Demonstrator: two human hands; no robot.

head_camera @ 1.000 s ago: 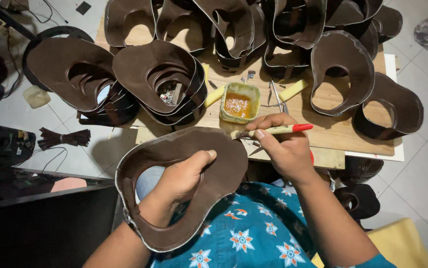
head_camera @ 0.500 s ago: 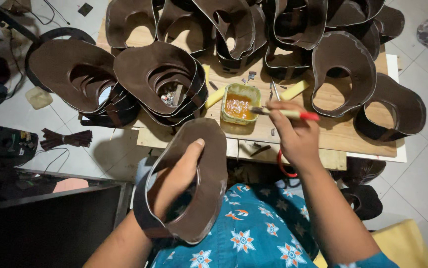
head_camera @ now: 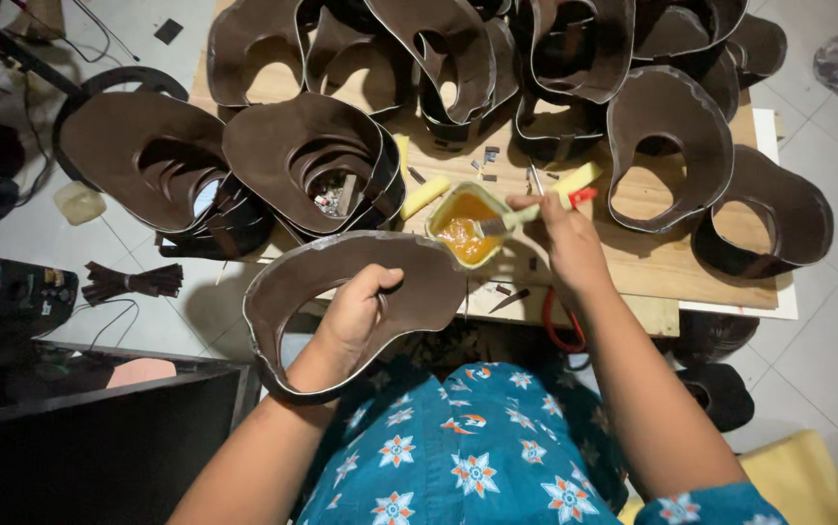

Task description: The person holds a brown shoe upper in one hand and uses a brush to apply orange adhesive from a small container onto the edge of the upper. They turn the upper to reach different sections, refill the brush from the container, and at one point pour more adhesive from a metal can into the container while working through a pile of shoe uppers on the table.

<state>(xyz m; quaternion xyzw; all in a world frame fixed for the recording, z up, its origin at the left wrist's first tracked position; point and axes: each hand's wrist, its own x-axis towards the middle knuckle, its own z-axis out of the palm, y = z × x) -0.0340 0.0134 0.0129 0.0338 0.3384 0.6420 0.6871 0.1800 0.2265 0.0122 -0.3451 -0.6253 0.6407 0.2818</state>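
Left hand [head_camera: 356, 316] clenched on a curved brown leather piece [head_camera: 341, 282], arm passed through its big oval cutout, thumb over the top face. Piece held above the lap, just off the near edge of the wooden worktable [head_camera: 672, 267], tilted slightly, one end overlapping the near side of the glue pot [head_camera: 467, 224].

Right hand [head_camera: 570, 243] grasped a brush [head_camera: 535, 209] with a pale handle and red end. Bristle end dipped into the pot, touching the amber glue. Pot small, green-rimmed, sat on the table near its front edge, between the two hands.

Two yellow sponge-like blocks lay on the table: one [head_camera: 426, 194] just left of the pot, one [head_camera: 579, 178] behind the right hand's fingers. Small metal bits scattered near the pot, too small to identify.

Rest of the table packed with more curved brown leather pieces, same shape, standing or nested. One nested stack [head_camera: 312, 160] just behind the held piece, another stack [head_camera: 137, 165] further left, overhanging the table's left side. Single pieces at right [head_camera: 672, 146] and far right [head_camera: 769, 224], lying open side up.

Red-handled tool loop [head_camera: 560, 331] hung under the table edge below the right wrist; kind not clear.

Bundle of dark strips [head_camera: 132, 282] on the tiled floor at left. Blue floral shirt [head_camera: 467, 447] filled the bottom centre.
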